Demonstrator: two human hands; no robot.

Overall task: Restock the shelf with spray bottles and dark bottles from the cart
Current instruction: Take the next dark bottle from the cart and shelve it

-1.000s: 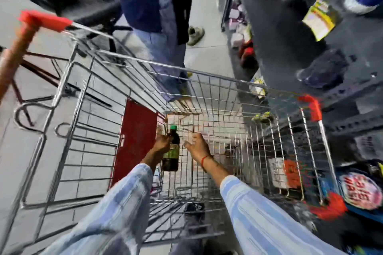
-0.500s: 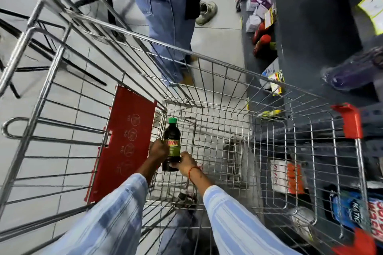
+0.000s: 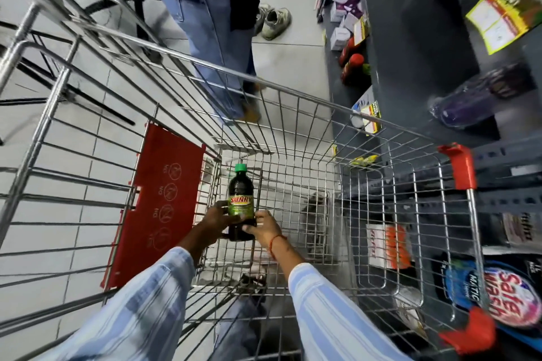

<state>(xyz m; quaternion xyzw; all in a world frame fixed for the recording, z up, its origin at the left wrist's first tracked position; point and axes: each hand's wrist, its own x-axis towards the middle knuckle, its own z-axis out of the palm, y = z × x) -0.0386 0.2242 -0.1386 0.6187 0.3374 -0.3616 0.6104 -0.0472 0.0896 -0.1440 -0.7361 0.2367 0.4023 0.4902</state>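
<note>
Now, going from the left, the red child-seat flap [image 3: 155,202] of the wire shopping cart [image 3: 296,102] sits larger and lower in view than half a second ago, as the camera has dipped further over the basket. Just right of the flap, the left hand [image 3: 215,221] wraps around the lower body of the dark bottle [image 3: 241,205], fingers curled against its left side as before. The bottle, green-capped with a green and red label, stands upright inside the cart, held above the wire floor; a second ago only the left hand held it. The right hand [image 3: 265,228] now presses its fingers against the bottle's right side and base, where a second ago it was spread open and apart from it. Both striped sleeves reach in from below. Further right, beyond the cart's red corner guard [image 3: 459,165], the dark shelf [image 3: 410,47] carries a purple bottle [image 3: 466,104] lying on its side, nearer the frame's middle than earlier.
</note>
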